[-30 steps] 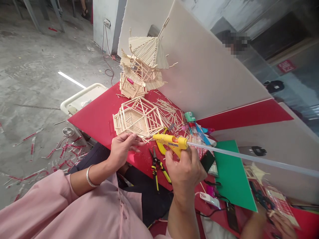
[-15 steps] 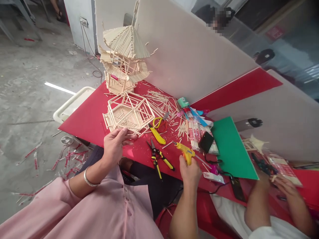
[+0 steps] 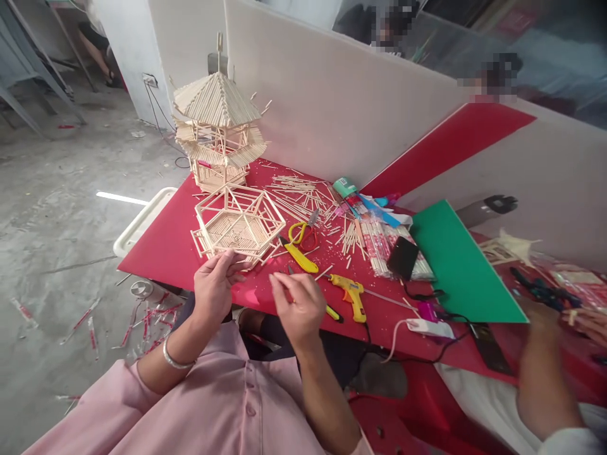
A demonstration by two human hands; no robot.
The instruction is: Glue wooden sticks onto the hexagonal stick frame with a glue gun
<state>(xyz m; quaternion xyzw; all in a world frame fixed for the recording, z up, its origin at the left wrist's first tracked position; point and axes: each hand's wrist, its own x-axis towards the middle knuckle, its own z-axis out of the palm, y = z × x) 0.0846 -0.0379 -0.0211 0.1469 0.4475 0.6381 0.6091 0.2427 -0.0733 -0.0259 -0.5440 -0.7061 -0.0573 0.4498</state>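
My left hand point(image 3: 214, 287) is closed in a pinch at the front edge of a hexagonal stick frame point(image 3: 237, 234); a thin pale wooden stick point(image 3: 241, 256) shows at its fingertips. To its right, my right hand point(image 3: 298, 303) has its fingers drawn together over the table's front edge; what they hold, if anything, is too small to see. A yellow glue gun point(image 3: 348, 292) lies on the red table right of that hand, nozzle pointing left. Partly hidden beneath my right hand are the cutting pliers point(image 3: 334, 313). A yellow-handled cutter point(image 3: 301, 258) and scissors point(image 3: 298, 234) lie beyond.
A tiered stick pagoda point(image 3: 220, 120) stands behind the frame. Loose sticks point(image 3: 303, 193) cover the table's back, near packed sticks point(image 3: 379, 249), a phone point(image 3: 403, 258) and a green board point(image 3: 462, 272). A power strip point(image 3: 430, 327) with cords sits at the front; a co-worker's arm point(image 3: 545, 366) is at right.
My right hand has let go of the glue gun, which now lies on the table, and has moved left towards my left hand. My left hand stays at the frame. The view has shifted slightly.
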